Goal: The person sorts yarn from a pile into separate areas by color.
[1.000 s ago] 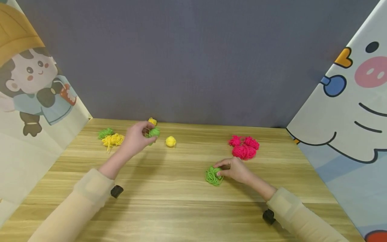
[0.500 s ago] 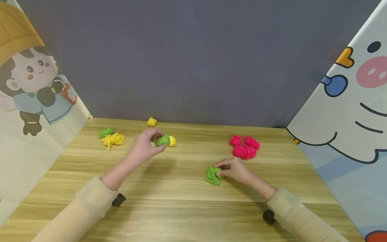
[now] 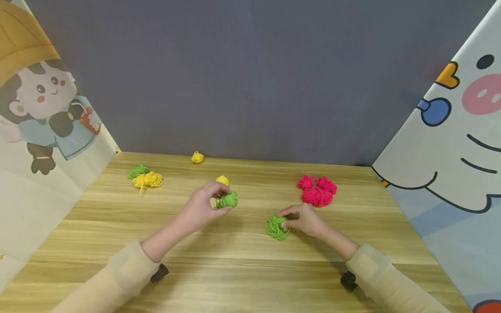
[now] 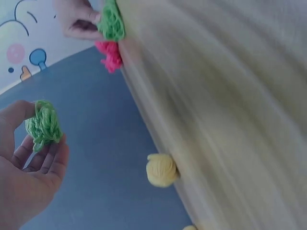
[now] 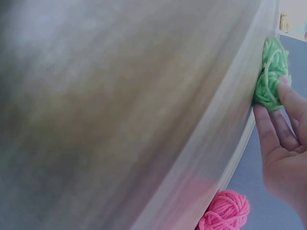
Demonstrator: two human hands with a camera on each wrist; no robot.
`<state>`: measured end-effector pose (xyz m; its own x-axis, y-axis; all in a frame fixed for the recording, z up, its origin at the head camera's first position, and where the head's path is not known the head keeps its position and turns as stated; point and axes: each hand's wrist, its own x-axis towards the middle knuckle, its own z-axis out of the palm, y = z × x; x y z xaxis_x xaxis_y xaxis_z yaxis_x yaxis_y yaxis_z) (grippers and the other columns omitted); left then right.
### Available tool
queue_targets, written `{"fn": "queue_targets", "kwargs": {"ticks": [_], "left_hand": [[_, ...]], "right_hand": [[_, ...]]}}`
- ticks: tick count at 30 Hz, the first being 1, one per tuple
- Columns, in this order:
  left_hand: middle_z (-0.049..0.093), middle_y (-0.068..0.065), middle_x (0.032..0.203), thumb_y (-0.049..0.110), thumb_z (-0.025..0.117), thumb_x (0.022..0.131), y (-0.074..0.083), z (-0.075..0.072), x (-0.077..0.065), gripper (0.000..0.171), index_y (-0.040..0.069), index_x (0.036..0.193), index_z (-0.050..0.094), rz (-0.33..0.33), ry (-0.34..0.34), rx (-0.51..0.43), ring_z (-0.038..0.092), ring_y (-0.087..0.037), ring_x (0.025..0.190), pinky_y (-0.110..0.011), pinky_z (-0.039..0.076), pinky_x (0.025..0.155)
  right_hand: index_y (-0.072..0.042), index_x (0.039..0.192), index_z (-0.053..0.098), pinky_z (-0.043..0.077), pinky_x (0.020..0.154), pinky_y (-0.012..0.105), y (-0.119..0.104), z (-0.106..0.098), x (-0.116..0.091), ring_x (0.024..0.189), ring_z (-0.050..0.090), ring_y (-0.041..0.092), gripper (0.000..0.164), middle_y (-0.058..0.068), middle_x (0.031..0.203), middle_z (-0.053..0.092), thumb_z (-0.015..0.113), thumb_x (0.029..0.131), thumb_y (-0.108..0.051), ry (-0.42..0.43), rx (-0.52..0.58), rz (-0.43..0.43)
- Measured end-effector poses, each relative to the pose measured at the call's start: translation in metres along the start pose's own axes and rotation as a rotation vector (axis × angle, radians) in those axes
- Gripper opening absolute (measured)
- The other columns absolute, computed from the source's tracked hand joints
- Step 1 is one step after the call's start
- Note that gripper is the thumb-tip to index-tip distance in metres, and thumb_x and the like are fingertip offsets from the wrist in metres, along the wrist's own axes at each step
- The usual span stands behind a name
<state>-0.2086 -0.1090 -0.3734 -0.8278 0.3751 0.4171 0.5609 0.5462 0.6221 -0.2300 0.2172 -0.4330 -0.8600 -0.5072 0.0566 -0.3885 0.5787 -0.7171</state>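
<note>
One lumpy green yarn bundle (image 3: pixel 228 200) is up off the wood-grain table (image 3: pixel 219 278), pinched between the thumb and fingers of the person's left hand (image 3: pixel 205 202). It's roughly midway across, on the far half of the surface, a bit left of centre.

Meanwhile the right hand (image 3: pixel 307 221) has its thumb and fingertips on a looser, tangled green yarn coil (image 3: pixel 276 228), and that one is sitting on the tabletop just right of centre. So yeah, both hands are gripping something, no doubt there.

Tucked right behind the left hand, partly hidden from where I stand, is a round bright yellow yarn ball (image 3: pixel 222 180). There's a smaller yellow yarn ball (image 3: pixel 197 158) too, near the table's far edge, left of the middle.

Over by the far left corner you've got a messy yellow yarn skein (image 3: pixel 148 180) with strands trailing off it, and a short green yarn roll (image 3: pixel 138 171) just behind. Can't tell if those two touch.

Past the right hand, nearer the far edge, sits a hot-pink yarn clump (image 3: pixel 317 197), several lobes bunched together; honestly can't say how many separate pieces.

Plain dark grey panel (image 3: pixel 250 78) stands along the far edge.
</note>
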Motion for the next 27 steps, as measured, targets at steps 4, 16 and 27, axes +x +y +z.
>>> {"fn": "queue_targets", "kwargs": {"ticks": [4,16,27], "left_hand": [[0.063,0.002,0.099,0.006,0.081,0.071,0.004,0.01,-0.004,0.037,0.01,0.103,0.063,0.007,-0.031,-0.036,0.06,-0.01,0.086,-0.024,0.054,0.079],[0.061,0.003,0.101,0.003,0.081,0.069,0.018,0.033,-0.012,0.038,0.012,0.102,0.063,0.009,-0.102,-0.111,0.06,-0.01,0.089,-0.021,0.053,0.081],[0.061,0.006,0.103,0.007,0.078,0.073,0.029,0.051,-0.012,0.036,0.014,0.106,0.065,-0.033,-0.256,-0.139,0.058,-0.008,0.091,-0.021,0.052,0.084]], "right_hand": [[-0.014,0.103,0.073,0.054,0.083,0.026,0.0,0.0,0.0,0.107,0.063,0.025,0.025,0.006,0.11,0.07,0.076,0.078,-0.015,0.0,0.005,0.005],[-0.014,0.104,0.073,0.055,0.082,0.026,0.0,0.0,0.0,0.107,0.063,0.026,0.025,0.007,0.11,0.069,0.076,0.079,-0.017,-0.006,0.013,0.008],[-0.012,0.104,0.073,0.055,0.082,0.026,-0.001,-0.001,0.0,0.106,0.064,0.027,0.025,0.008,0.11,0.069,0.076,0.079,-0.015,-0.004,0.027,0.003]]}}
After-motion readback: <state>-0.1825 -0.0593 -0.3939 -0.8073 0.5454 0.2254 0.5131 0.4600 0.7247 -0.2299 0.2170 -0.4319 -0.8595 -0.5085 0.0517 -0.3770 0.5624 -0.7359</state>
